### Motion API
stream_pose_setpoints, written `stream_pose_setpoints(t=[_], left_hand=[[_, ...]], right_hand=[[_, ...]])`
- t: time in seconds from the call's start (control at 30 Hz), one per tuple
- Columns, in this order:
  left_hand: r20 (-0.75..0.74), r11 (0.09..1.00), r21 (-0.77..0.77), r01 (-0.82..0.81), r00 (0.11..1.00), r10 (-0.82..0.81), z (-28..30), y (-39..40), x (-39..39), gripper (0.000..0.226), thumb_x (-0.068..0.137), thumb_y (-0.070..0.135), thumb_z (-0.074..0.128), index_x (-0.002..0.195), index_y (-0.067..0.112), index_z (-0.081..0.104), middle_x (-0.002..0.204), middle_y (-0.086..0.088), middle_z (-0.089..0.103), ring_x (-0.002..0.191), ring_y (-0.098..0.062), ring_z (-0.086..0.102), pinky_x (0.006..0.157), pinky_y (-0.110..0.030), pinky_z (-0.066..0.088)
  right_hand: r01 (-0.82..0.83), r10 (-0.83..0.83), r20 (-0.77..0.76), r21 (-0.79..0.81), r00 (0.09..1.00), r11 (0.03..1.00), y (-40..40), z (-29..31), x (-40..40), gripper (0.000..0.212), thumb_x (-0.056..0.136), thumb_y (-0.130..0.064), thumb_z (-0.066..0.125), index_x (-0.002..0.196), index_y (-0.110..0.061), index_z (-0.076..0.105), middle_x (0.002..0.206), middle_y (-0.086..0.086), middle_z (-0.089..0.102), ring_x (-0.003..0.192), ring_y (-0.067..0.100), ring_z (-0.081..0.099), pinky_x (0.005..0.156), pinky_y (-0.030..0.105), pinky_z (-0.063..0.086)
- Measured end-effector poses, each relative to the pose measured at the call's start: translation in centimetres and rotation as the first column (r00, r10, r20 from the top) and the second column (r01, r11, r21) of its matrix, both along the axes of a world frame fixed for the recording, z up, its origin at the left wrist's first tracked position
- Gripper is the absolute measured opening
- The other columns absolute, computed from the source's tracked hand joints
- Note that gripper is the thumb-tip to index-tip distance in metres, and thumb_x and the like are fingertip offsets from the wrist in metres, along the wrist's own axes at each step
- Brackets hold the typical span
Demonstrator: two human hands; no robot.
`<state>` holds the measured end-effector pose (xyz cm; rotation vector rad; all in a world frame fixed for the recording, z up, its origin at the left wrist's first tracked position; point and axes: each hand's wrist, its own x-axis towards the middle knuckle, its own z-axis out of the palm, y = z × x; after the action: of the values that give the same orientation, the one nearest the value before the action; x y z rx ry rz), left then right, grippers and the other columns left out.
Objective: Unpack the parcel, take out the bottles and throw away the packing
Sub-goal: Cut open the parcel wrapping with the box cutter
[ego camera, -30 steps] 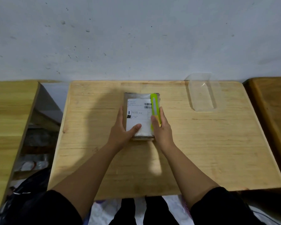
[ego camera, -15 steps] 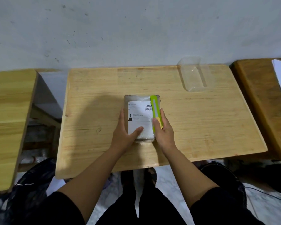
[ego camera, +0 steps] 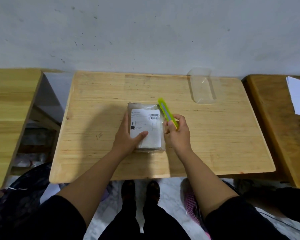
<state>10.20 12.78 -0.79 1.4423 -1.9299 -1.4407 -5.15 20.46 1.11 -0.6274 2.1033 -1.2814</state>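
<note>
The left hand (ego camera: 128,135) steadies the parcel (ego camera: 145,127), thumb on its label. The parcel lies sealed at the centre of the surface (ego camera: 215,144). At the parcel's right edge, the right hand (ego camera: 177,134) grasps a green utility knife (ego camera: 166,113). Blade extension cannot be confirmed. Current step: opening. Next: extend the blade and slit the wrap shallowly. Beyond the parcel stands a clear plastic container (ego camera: 203,89).
</note>
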Motion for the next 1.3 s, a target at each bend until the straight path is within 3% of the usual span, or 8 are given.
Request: stream_pose_setpoints(t=[0.1, 0.17, 0.37, 0.57, 0.7, 0.87, 1.13, 1.3], left_hand=[[0.009, 0.999, -0.032, 0.010, 1.000, -0.010, 0.0, 0.0, -0.3, 0.102, 0.074, 0.039, 0.073, 0.148, 0.027, 0.004, 0.143, 0.002, 0.042, 0.120, -0.012, 0.047, 0.092, -0.026, 0.036], [0.030, 0.999, -0.049, 0.011, 1.000, -0.010, 0.0, 0.0, -0.3, 0.102, 0.074, 0.039, 0.073, 0.148, 0.026, 0.003, 0.144, 0.002, 0.041, 0.117, -0.009, 0.045, 0.091, -0.023, 0.034], [0.064, 0.998, -0.061, 0.021, 0.998, -0.017, -0.1, 0.0, -0.2, 0.102, 0.076, 0.043, 0.070, 0.148, 0.027, 0.000, 0.152, 0.003, 0.030, 0.130, -0.018, 0.041, 0.096, -0.025, 0.031], [0.067, 0.999, -0.047, -0.003, 0.998, 0.006, -0.3, 0.0, -0.2, 0.104, 0.073, 0.049, 0.071, 0.148, 0.032, 0.001, 0.149, 0.006, 0.036, 0.126, -0.017, 0.046, 0.091, -0.025, 0.037], [0.077, 0.999, -0.041, -0.017, 0.997, 0.020, -0.2, 0.0, -0.3, 0.102, 0.074, 0.047, 0.071, 0.147, 0.034, 0.001, 0.148, 0.006, 0.037, 0.124, -0.018, 0.048, 0.090, -0.024, 0.037], [0.065, 1.000, -0.019, -0.020, 0.998, 0.021, -0.3, 0.0, -0.1, 0.104, 0.072, 0.051, 0.071, 0.146, 0.037, -0.001, 0.149, 0.006, 0.036, 0.127, -0.017, 0.045, 0.097, -0.028, 0.039], [0.053, 0.999, -0.009, -0.039, 0.998, 0.040, 0.1, 0.2, -0.3, 0.102, 0.074, 0.046, 0.071, 0.147, 0.036, 0.001, 0.151, 0.007, 0.032, 0.131, -0.014, 0.040, 0.096, -0.023, 0.034], [0.065, 0.999, 0.010, -0.045, 0.997, 0.044, 0.1, 0.1, -0.3, 0.101, 0.074, 0.047, 0.071, 0.146, 0.037, 0.001, 0.151, 0.006, 0.032, 0.132, -0.016, 0.040, 0.097, -0.024, 0.034]], right_hand=[[-0.090, 0.102, 0.125, -0.100, 0.987, 0.991, -0.3, 0.8, -0.6, 0.039, 0.098, -0.013, 0.040, 0.134, -0.027, 0.042, 0.090, -0.003, 0.064, 0.060, 0.010, 0.050, 0.057, 0.018, 0.049], [-0.122, 0.141, 0.166, -0.120, 0.976, 0.985, -0.5, 1.0, -1.1, 0.043, 0.099, -0.011, 0.038, 0.140, -0.024, 0.035, 0.088, -0.007, 0.061, 0.058, 0.006, 0.049, 0.049, 0.011, 0.043], [-0.152, 0.175, 0.194, -0.126, 0.965, 0.980, -0.7, 0.3, -2.2, 0.038, 0.097, -0.010, 0.040, 0.134, -0.019, 0.044, 0.072, -0.005, 0.052, 0.054, 0.009, 0.041, 0.050, 0.019, 0.038], [-0.195, 0.210, 0.129, -0.120, 0.969, 0.973, -1.0, -0.9, -3.3, 0.030, 0.091, -0.022, 0.053, 0.120, -0.019, 0.058, 0.070, -0.014, 0.052, 0.058, 0.005, 0.044, 0.060, 0.026, 0.038], [-0.298, 0.298, -0.010, -0.043, 0.955, 0.954, -2.0, -0.4, -4.7, 0.037, 0.085, -0.031, 0.060, 0.119, -0.017, 0.062, 0.078, -0.012, 0.056, 0.073, 0.004, 0.051, 0.074, 0.026, 0.041], [-0.535, 0.556, -0.265, 0.153, 0.788, 0.831, -5.7, 2.2, -7.7, 0.032, 0.086, -0.025, 0.064, 0.116, -0.015, 0.065, 0.118, 0.005, 0.067, 0.114, 0.014, 0.058, 0.090, 0.014, 0.036], [-0.699, 0.795, -0.292, 0.378, 0.532, 0.607, -10.4, 4.9, -9.8, 0.029, 0.085, -0.024, 0.066, 0.113, -0.017, 0.067, 0.117, 0.004, 0.067, 0.108, 0.016, 0.058, 0.081, 0.014, 0.033], [-0.729, 0.806, -0.265, 0.345, 0.529, 0.591, -11.0, 4.9, -10.3, 0.025, 0.083, -0.026, 0.067, 0.107, -0.021, 0.070, 0.101, 0.001, 0.068, 0.092, 0.010, 0.054, 0.078, 0.017, 0.034]])
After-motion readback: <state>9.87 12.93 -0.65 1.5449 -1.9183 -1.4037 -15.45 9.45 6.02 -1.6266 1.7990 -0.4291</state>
